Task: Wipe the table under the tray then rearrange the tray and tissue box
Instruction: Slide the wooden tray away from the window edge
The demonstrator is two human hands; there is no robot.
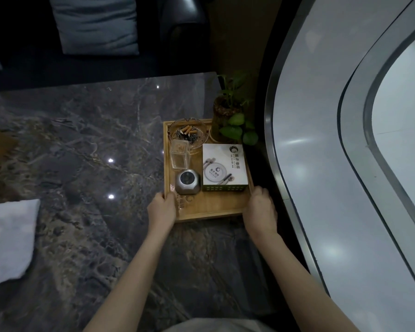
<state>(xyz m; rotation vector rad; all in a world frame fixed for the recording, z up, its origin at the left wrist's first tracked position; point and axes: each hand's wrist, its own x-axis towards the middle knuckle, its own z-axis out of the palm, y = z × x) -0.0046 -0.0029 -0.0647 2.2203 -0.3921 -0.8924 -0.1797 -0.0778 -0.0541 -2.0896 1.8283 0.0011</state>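
Fingers of the left hand (162, 207) and right hand (260, 207) gripped the near corners of a wooden tray (213, 207) at the far right edge of the marble surface (82, 144); the tissue box (224, 167) sat in the tray beside an ashtray (188, 134), a white cloth (9, 238) well apart at left

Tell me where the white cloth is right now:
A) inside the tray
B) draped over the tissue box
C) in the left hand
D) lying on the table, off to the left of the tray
D: the white cloth lies on the table, while the left hand and right hand grip the tray.
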